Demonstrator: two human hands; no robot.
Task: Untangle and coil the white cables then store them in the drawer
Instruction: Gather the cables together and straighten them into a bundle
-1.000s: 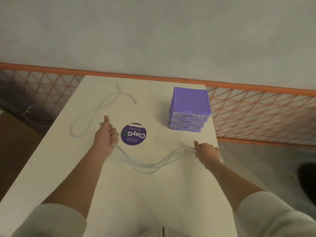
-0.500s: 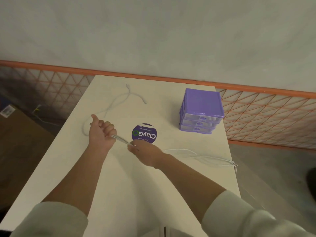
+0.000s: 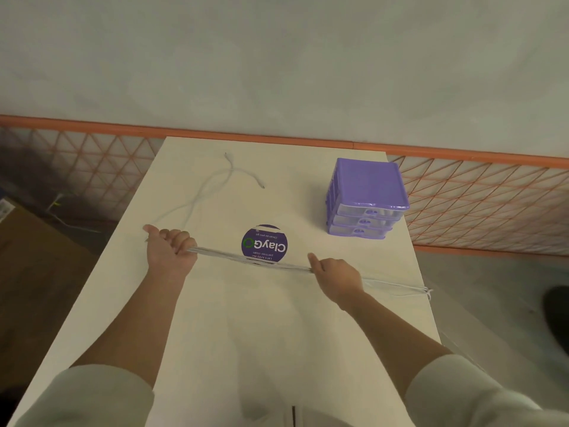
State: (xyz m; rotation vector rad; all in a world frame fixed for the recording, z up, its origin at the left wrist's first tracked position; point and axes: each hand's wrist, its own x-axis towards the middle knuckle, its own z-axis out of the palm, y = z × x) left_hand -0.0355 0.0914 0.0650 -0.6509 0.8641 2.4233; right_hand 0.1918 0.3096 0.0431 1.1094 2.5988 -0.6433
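White cables [image 3: 252, 259] taut between both hands' fingers [image 3: 181, 241]

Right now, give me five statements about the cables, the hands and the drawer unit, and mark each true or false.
1. Both hands grip the cable bundle. True: left hand and right hand hold it stretched between them.
2. The bundle passes over the round purple sticker. True.
3. The purple drawer unit has a drawer pulled out. False: all three drawers look closed.
4. The loose cable is coiled. False: it lies sprawled on the table.
5. The drawer unit stands left of the sticker. False: it stands to the right.
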